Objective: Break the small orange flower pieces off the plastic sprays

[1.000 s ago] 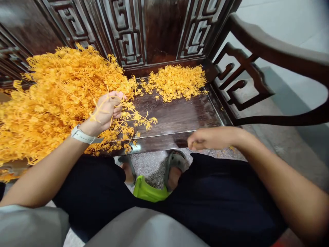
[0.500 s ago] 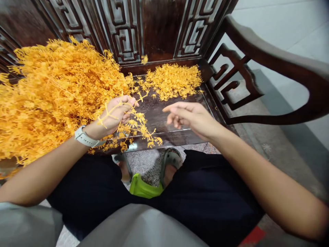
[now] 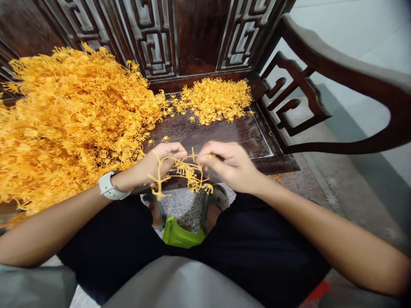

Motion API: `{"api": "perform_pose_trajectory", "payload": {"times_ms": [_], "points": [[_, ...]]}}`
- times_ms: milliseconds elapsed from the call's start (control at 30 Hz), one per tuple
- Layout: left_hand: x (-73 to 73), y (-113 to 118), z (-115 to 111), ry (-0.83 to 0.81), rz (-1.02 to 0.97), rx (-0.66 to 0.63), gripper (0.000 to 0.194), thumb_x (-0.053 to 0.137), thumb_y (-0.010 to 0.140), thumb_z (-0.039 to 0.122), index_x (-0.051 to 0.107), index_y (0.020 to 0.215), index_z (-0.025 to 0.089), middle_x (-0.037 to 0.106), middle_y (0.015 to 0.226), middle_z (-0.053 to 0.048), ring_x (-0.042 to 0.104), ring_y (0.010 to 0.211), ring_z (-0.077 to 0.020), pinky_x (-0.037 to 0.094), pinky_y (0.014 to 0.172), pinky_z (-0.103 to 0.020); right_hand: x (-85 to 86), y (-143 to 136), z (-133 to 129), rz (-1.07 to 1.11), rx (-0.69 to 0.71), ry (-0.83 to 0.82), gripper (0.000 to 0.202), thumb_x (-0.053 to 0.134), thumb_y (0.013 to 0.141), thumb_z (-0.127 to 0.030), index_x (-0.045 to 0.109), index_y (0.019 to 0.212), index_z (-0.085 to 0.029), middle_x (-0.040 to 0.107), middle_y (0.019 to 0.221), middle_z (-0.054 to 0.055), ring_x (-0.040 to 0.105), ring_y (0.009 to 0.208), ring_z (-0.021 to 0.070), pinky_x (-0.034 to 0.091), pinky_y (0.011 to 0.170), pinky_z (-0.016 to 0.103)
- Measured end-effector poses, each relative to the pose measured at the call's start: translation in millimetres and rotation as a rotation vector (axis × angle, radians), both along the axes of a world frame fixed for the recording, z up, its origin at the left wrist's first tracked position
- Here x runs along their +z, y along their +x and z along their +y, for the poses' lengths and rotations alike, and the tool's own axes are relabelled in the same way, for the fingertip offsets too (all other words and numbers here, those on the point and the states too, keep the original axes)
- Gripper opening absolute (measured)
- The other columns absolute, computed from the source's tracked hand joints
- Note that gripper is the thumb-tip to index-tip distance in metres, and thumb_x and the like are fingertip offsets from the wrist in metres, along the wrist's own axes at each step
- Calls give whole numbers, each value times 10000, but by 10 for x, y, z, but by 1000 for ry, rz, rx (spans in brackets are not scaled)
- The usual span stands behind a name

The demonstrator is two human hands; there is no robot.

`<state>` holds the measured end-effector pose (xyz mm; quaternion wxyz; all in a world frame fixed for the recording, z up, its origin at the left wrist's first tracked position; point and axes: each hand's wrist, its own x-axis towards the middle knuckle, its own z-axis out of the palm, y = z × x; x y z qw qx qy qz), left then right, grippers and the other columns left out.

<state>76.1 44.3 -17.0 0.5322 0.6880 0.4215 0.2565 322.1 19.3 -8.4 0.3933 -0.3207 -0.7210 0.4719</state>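
Our left hand (image 3: 163,161) and right hand (image 3: 226,163) pinch the yellow sprig (image 3: 184,171) above the bench's (image 3: 221,137) front edge; bare wood lies open between them and the small pile (image 3: 218,100).

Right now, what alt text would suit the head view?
The left hand and right hand hold a yellow sprig at the front edge of a dark bench; a large yellow heap lies left, a smaller pile right of it.
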Motion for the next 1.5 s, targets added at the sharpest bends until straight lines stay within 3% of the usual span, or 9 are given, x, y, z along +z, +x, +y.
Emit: {"api": "perform_pose_trajectory", "payload": {"times_ms": [233,433,767,900,1100,1167,1300,1367,1500], "points": [[-84,-219,129,-3,93,-5,341,667,1024,464,735,848,180,670,809,-59,567,709,-161,432,616,-243,232,103,-53,72,8,-60,365,780,973,-572,778,893,-216,690,730,37,622,676,164,460,619,298],[-249,-485,314,-67,97,315,331,742,960,490,749,850,178,416,549,34,309,484,-99,199,445,-217,377,167,117,136,77,-262,410,781,950,-622,778,1010,-216,656,726,20,562,607,129,432,531,262],[39,-291,288,-78,59,263,431,794,905,604,770,841,178,409,525,30,343,450,-98,248,422,-189,323,601,269,264,-62,-341,275,814,967,-479,814,1040,-214,527,615,-72,306,459,52,236,433,215],[27,-210,304,-89,33,225,402,813,903,577,775,844,181,440,540,23,361,463,-100,260,420,-188,398,535,152,-144,486,-225,262,679,1071,-355,851,1150,-174,750,906,61,659,768,134,511,706,264],[69,-149,293,-96,28,241,426,807,906,601,749,837,185,432,523,32,357,437,-96,251,392,-194,547,557,68,-198,1084,-315,247,685,1057,-344,830,946,-176,792,961,114,735,836,179,565,807,291],[129,-130,275,-118,17,274,433,794,912,618,746,870,190,422,510,40,359,423,-96,242,390,-191,528,551,162,146,798,-462,266,751,1003,-461,796,908,-217,787,913,78,692,725,157,560,700,277],[187,-116,254,-125,-22,300,442,791,908,633,750,878,194,417,513,48,349,399,-88,233,392,-189,355,488,399,649,-342,-643,429,923,781,-282,737,1167,-256,750,916,13,554,650,105,492,594,231],[159,-126,255,-116,-33,287,450,793,902,642,753,865,195,415,512,49,345,392,-87,232,388,-193,252,458,455,587,-460,-735,549,944,680,-147,734,1183,-216,719,877,9,509,631,90,443,565,225],[90,-133,242,-138,-37,328,437,796,911,628,759,904,193,385,498,66,332,382,-85,248,374,-187,149,429,395,313,-278,-663,344,932,734,-214,759,1029,-171,685,811,5,472,600,81,372,551,251]]}}
